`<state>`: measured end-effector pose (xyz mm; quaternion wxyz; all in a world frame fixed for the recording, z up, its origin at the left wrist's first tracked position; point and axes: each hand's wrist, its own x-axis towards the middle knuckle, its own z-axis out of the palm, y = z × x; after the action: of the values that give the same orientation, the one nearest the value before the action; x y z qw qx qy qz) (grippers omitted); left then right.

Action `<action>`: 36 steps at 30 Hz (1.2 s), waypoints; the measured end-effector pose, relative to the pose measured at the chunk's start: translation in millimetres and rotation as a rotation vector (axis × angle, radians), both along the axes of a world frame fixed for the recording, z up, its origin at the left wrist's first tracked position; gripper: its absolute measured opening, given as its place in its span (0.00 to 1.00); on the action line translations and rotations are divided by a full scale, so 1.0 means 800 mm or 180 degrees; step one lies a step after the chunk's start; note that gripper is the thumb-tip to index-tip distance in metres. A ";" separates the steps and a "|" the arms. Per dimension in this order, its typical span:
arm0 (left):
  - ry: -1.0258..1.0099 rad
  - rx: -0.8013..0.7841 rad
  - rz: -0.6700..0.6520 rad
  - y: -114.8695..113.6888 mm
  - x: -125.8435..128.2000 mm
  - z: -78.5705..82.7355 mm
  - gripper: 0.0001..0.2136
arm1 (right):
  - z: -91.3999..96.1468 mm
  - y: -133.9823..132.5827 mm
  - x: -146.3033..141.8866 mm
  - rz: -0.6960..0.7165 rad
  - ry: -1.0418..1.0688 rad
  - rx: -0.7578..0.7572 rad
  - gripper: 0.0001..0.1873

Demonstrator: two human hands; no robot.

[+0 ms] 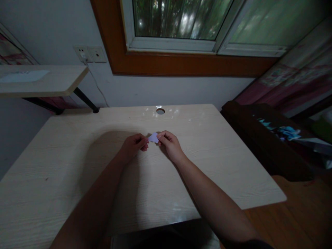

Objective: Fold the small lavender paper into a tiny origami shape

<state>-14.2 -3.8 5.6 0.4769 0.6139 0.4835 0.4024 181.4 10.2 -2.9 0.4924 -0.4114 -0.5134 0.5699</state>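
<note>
A small pale-purple piece of folded paper [153, 137] is held between my two hands above the middle of the desk. My left hand [133, 145] pinches its pointed left corner between thumb and fingers. On the other side, my right hand [169, 143] grips the right part of the paper, thumb on top. The fingertips hide both ends of the paper, so its full outline cannot be made out. Under the hands lies the light wood-grain desk [207, 166], with shadows falling to the left of my left hand.
A round cable hole [160, 111] sits near the desk's back edge. A raised shelf [44, 81] on black legs stands at the left, with a pale sheet on it. Behind are wall sockets [90, 54] and a window [176, 41]. Dark furniture [264, 138] bearing blue items is at the right.
</note>
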 end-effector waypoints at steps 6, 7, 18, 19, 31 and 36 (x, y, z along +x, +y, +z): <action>-0.0003 -0.0034 0.0007 0.000 0.000 -0.001 0.14 | 0.003 -0.001 0.000 0.0038 0.0058 0.0011 0.12; 0.0004 -0.0036 0.0012 0.000 0.000 -0.001 0.14 | 0.004 -0.002 0.000 0.0028 0.0053 0.0018 0.12; -0.0116 -0.0009 -0.0031 0.000 -0.001 -0.002 0.14 | 0.005 -0.001 -0.001 0.0000 0.0018 0.0014 0.12; -0.0122 -0.0019 -0.0029 0.000 -0.001 -0.001 0.14 | 0.005 -0.001 -0.001 0.0006 0.0021 0.0022 0.11; -0.0162 -0.0003 0.0045 -0.002 -0.001 0.001 0.13 | 0.006 -0.001 0.000 -0.0034 -0.0042 0.0037 0.11; -0.0176 -0.0016 0.0107 -0.001 0.000 0.001 0.13 | 0.005 -0.001 -0.001 -0.0014 0.0020 0.0007 0.10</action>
<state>-14.2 -4.9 6.4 0.4847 0.5931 0.4814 0.4260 180.5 9.1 1.5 0.4957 -0.4102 -0.5115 0.5695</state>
